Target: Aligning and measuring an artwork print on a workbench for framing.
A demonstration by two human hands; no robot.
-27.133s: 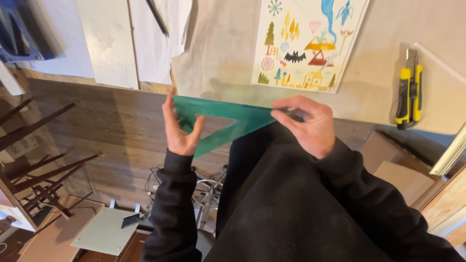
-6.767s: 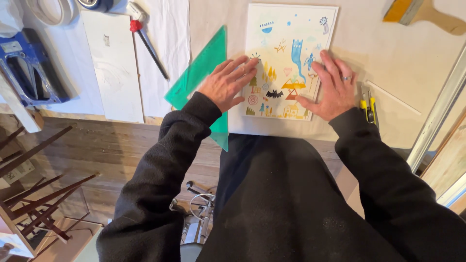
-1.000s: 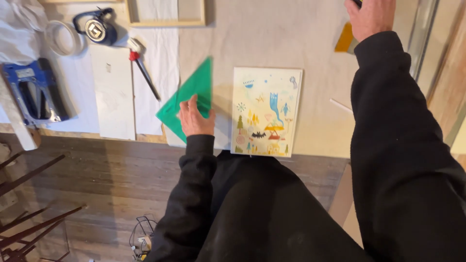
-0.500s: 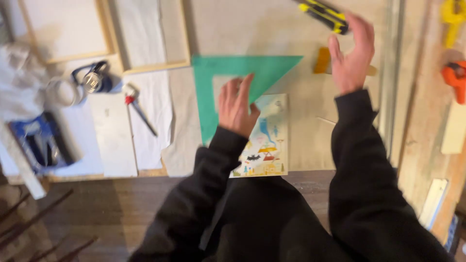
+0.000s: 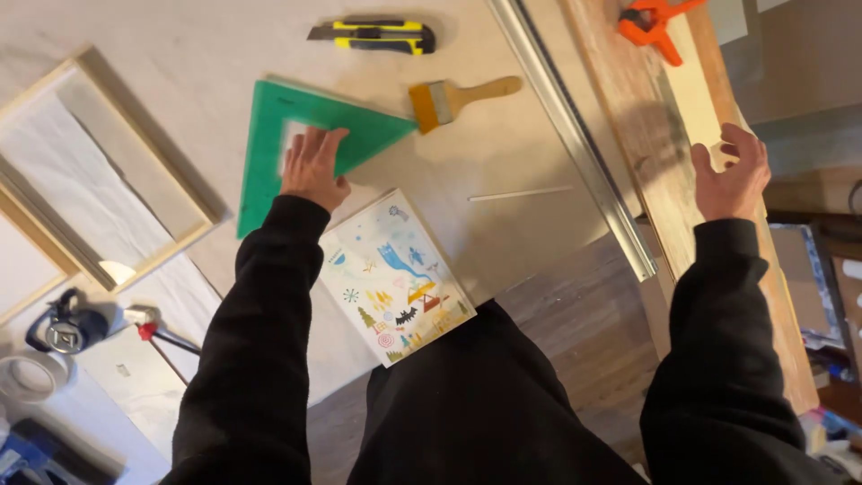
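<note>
My left hand [image 5: 312, 167] lies flat, fingers spread, on a green plastic set square [image 5: 269, 135] that rests on the pale worktop [image 5: 180, 54]. Just below it lies a small colourful illustrated print [image 5: 395, 277], near the table's front edge. My right hand [image 5: 732, 172] hovers open and empty over a long wooden board [image 5: 664, 162] at the right. A yellow and black utility knife [image 5: 373, 36] and a wooden-handled brush [image 5: 458, 97] lie beyond the set square.
A long metal rule [image 5: 575, 135] runs beside the board. An orange clamp [image 5: 651, 18] grips the board's far end. A wooden frame [image 5: 99, 180] lies at the left, with a tape measure [image 5: 67, 328], a tape roll [image 5: 22, 377] and a red-handled tool [image 5: 157, 334] below it. A thin white stick [image 5: 521, 192] lies nearby.
The view has swung round. My right hand let go of the utility knife, which now lies on the table, and moved right over the board. My left hand still presses the set square.
</note>
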